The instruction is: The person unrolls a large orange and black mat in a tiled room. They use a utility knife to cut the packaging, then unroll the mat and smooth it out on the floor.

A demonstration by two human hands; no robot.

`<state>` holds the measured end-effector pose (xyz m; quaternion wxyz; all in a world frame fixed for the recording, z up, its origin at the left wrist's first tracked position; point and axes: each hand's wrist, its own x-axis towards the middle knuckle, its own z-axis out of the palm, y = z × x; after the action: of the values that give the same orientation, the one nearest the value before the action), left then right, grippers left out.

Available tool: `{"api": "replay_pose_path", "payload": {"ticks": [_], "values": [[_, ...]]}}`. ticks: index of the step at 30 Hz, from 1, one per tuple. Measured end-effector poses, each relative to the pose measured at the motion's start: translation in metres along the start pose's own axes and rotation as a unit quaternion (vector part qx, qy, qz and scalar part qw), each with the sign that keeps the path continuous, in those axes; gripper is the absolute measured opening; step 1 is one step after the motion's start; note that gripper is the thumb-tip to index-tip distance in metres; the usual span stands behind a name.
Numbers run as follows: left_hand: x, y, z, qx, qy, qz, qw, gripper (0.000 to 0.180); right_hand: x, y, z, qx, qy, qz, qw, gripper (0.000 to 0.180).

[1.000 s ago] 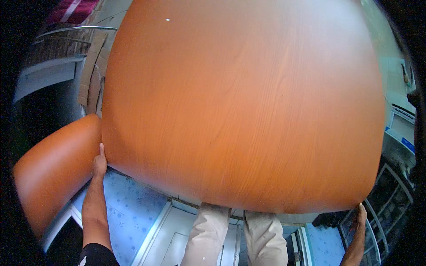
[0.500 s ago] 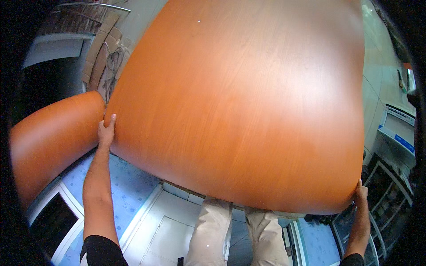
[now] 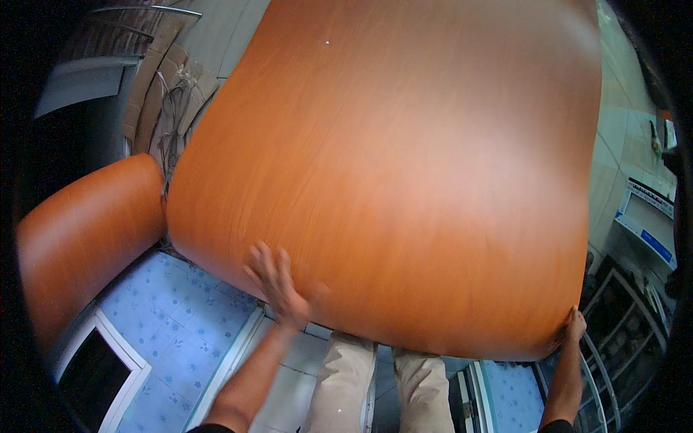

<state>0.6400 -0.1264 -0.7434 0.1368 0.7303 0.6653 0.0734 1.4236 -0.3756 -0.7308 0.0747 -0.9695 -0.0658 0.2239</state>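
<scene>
A large orange-brown wood-grain board [image 3: 375,173] fills most of the head view, its near edge just in front of my legs. My right hand [image 3: 574,325] grips its near right corner; the fingers go behind the edge and are partly hidden. Over the near edge, left of the middle, my left hand [image 3: 280,285] is spread and somewhat blurred. It holds nothing, and whether it touches the board I cannot tell. A second board [image 3: 94,231] of the same colour lies on the left, close to the large one's left corner.
Cardboard sheets [image 3: 148,97] and a tangle of cord lie behind the left corner. Blue patterned surfaces [image 3: 184,310] and a white-framed dark panel [image 3: 101,372] are at lower left. A metal rack [image 3: 621,317] stands on the right, below a white and blue box [image 3: 644,220].
My left hand has let go of the board's left edge and moved right along the near side. The board has shifted slightly toward me; my right hand still grips its corner.
</scene>
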Motion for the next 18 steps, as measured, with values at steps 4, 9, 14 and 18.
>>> {"api": "replay_pose_path", "payload": {"ticks": [4, 9, 14, 18], "values": [[-0.059, 0.053, 0.011, 0.014, -0.062, 0.022, 0.998, 0.112, -0.044, 0.016, -0.008, 0.016, -0.015, 0.012, 1.000, 0.071], [-0.031, 0.045, 0.031, 0.023, -0.057, 0.026, 0.998, 0.113, -0.087, 0.005, 0.009, 0.016, 0.045, 0.132, 0.990, 0.090], [0.027, 0.045, 0.036, 0.044, -0.170, -0.004, 0.984, 0.112, -0.041, -0.031, 0.010, -0.111, 0.066, 0.083, 0.988, 0.077], [0.068, 0.046, 0.063, 0.046, -0.202, -0.005, 0.978, 0.107, -0.001, -0.043, 0.010, -0.093, 0.036, 0.072, 0.992, 0.069]]}}
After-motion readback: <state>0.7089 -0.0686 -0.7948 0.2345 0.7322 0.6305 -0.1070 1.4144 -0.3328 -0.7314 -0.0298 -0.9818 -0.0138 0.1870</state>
